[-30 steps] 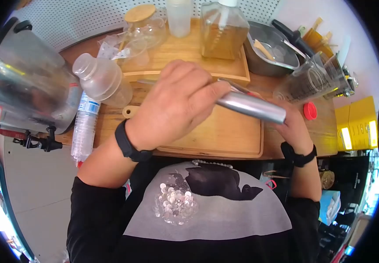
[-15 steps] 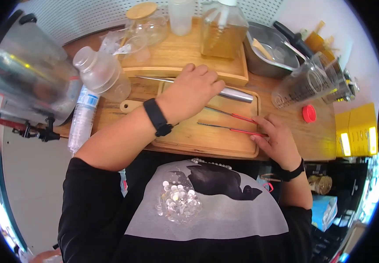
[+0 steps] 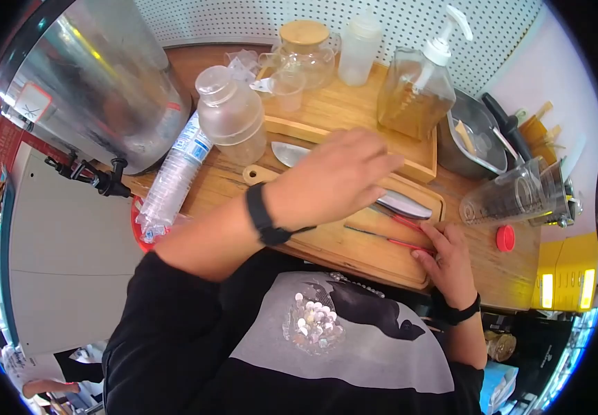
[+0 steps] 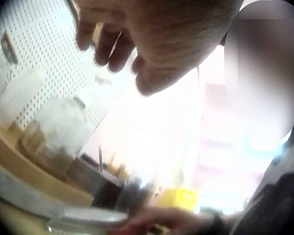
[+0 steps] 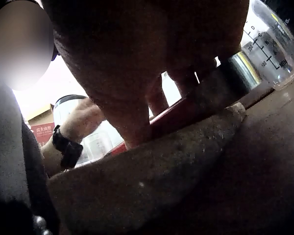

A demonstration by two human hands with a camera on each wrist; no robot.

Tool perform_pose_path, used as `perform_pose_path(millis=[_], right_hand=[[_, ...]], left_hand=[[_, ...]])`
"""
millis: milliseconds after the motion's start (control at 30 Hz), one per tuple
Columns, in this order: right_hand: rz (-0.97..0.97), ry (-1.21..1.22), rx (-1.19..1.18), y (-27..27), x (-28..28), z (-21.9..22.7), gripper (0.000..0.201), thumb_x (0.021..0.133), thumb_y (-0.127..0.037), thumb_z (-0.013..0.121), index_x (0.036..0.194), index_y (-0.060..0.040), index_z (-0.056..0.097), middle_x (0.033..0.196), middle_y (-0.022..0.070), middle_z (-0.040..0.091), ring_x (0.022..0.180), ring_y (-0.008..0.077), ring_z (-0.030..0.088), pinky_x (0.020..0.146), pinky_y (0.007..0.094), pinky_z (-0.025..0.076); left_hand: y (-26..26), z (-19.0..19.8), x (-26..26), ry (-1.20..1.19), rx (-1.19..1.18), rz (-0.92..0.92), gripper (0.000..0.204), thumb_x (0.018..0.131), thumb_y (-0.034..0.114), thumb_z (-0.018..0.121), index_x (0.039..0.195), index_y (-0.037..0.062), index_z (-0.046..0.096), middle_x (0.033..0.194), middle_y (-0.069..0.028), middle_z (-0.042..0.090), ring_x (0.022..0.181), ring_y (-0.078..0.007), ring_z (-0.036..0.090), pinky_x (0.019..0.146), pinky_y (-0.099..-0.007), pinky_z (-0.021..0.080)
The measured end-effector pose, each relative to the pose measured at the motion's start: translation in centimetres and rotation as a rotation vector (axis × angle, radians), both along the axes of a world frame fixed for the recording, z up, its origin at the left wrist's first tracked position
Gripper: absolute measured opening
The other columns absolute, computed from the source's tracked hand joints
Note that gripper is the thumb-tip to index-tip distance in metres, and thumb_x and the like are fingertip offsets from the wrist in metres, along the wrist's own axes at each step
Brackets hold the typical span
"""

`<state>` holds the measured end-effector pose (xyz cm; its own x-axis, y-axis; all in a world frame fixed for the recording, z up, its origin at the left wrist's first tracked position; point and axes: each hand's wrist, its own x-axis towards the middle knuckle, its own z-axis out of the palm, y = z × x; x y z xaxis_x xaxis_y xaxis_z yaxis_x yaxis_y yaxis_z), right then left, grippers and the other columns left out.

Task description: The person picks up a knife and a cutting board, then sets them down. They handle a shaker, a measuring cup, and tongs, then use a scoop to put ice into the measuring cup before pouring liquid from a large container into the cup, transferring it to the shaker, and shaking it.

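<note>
A knife (image 3: 404, 204) lies across the back of the wooden cutting board (image 3: 327, 252), blade to the left. The left hand (image 3: 337, 178) hovers over its middle, hiding part of it; in the left wrist view that hand's (image 4: 161, 39) fingers hang loosely bent, holding nothing. At the board's right end, the right hand (image 3: 452, 266) holds two slim dark rods with red grips (image 3: 410, 243), thumb on the near one and fingers by the far one. Whether the rods join is hidden. In the right wrist view, the right hand (image 5: 137, 63) is dark over a red grip (image 5: 169, 111).
A wooden tray (image 3: 354, 104) behind the board bears a pump bottle (image 3: 417, 93) and glass teapot (image 3: 306, 66). Left are a shaker (image 3: 233, 117), stacked cups (image 3: 174, 180) and a steel urn (image 3: 98, 90). Right are a measuring jug (image 3: 503, 197), red cap (image 3: 505, 238) and grey basin (image 3: 475, 135).
The left hand has let go of the knife, which went down onto the board. The right hand has moved from the knife's handle end to the red grips. The head view has swung left.
</note>
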<state>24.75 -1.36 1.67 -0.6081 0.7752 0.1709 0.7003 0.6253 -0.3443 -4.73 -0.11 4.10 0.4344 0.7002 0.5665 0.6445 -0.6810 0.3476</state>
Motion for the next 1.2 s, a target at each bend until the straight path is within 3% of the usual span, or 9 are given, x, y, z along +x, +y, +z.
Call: perform_pose_path(millis=[67,167,267,433,667,733,833,900,1200], right_hand=[[0.008,0.019,0.017,0.1,-0.1,-0.1,0.045,0.073,-0.019,0.073,0.114,-0.0037,0.061,0.100,0.0150,0.055,0.092,0.0336,0.052,0.082,0.0419,0.043],[0.009,0.090,0.011,0.4,-0.5,0.6,0.044,0.072,-0.023,0.074,0.110,-0.0028,0.062,0.096,0.0148,0.057,0.091,0.0338,0.053,0.081,0.0405,0.043],[0.021,0.132,-0.054,1.2,-0.8,1.7,0.039,0.073,-0.021,0.074,0.105,-0.0021,0.063,0.089,0.0137,0.059,0.086,0.0323,0.056,0.077,0.0379,0.044],[0.160,0.342,0.016,2.9,-6.0,4.9,0.032,0.077,-0.013,0.069,0.105,-0.0013,0.062,0.085,0.0115,0.058,0.079,0.0252,0.057,0.071,0.0340,0.045],[0.344,0.765,-0.278,5.9,-16.3,6.2,0.066,0.082,-0.018,0.072,0.137,-0.0055,0.040,0.115,0.0088,0.055,0.105,0.0186,0.054,0.089,0.0314,0.046],[0.369,0.765,-0.198,6.2,-18.7,6.9,0.071,0.081,-0.018,0.073,0.141,-0.0068,0.036,0.119,0.0091,0.053,0.108,0.0189,0.053,0.090,0.0314,0.046],[0.365,0.878,-0.109,5.8,-21.4,7.0,0.073,0.083,-0.008,0.068,0.144,-0.0069,0.027,0.130,0.0124,0.050,0.116,0.0186,0.050,0.097,0.0348,0.042],[0.297,1.208,-0.380,5.9,-21.9,6.6,0.059,0.078,-0.011,0.076,0.128,-0.0069,0.045,0.122,0.0100,0.055,0.107,0.0155,0.055,0.087,0.0299,0.048],[0.426,1.251,-0.472,6.5,-17.5,8.0,0.021,0.081,0.000,0.069,0.098,-0.0052,0.059,0.098,0.0054,0.066,0.092,0.0115,0.061,0.084,0.0286,0.050]], left_hand=[[-2.7,2.4,-3.1,-0.118,0.316,0.185,0.048,0.069,0.014,0.075,0.112,0.0059,0.056,0.105,-0.0126,0.057,0.106,-0.0300,0.053,0.090,-0.0408,0.042],[-4.5,0.1,-9.7,-0.290,0.577,0.342,0.077,0.068,0.021,0.081,0.132,0.0051,0.042,0.121,-0.0157,0.053,0.115,-0.0301,0.051,0.095,-0.0410,0.041],[-4.9,-3.8,-12.4,-0.501,0.338,0.604,0.103,0.066,0.027,0.085,0.144,0.0040,0.022,0.134,-0.0175,0.045,0.122,-0.0292,0.047,0.101,-0.0431,0.038],[-2.8,-6.4,-12.9,-0.983,-0.206,0.344,0.112,0.062,0.017,0.087,0.146,0.0009,0.014,0.139,-0.0168,0.040,0.127,-0.0266,0.043,0.106,-0.0386,0.036],[-1.8,-4.1,-12.3,-0.913,-0.275,0.289,0.097,0.060,0.009,0.083,0.139,-0.0008,0.028,0.134,-0.0166,0.045,0.123,-0.0258,0.047,0.103,-0.0378,0.039],[-2.6,-2.2,-10.6,-0.515,-0.044,0.493,0.094,0.056,0.011,0.085,0.134,-0.0008,0.035,0.128,-0.0194,0.046,0.119,-0.0321,0.049,0.100,-0.0416,0.041],[-3.0,-1.0,-8.5,-0.227,0.130,0.546,0.100,0.052,0.015,0.086,0.135,0.0002,0.033,0.126,-0.0184,0.047,0.117,-0.0336,0.048,0.099,-0.0436,0.041],[-2.6,-0.8,-7.7,-0.199,0.212,0.538,0.098,0.051,0.015,0.086,0.134,-0.0001,0.035,0.123,-0.0199,0.047,0.112,-0.0378,0.048,0.095,-0.0453,0.042],[-1.6,1.1,-5.4,-0.353,-0.035,0.207,0.095,0.053,0.020,0.086,0.133,0.0009,0.039,0.115,-0.0189,0.052,0.105,-0.0332,0.056,0.092,-0.0403,0.046]])
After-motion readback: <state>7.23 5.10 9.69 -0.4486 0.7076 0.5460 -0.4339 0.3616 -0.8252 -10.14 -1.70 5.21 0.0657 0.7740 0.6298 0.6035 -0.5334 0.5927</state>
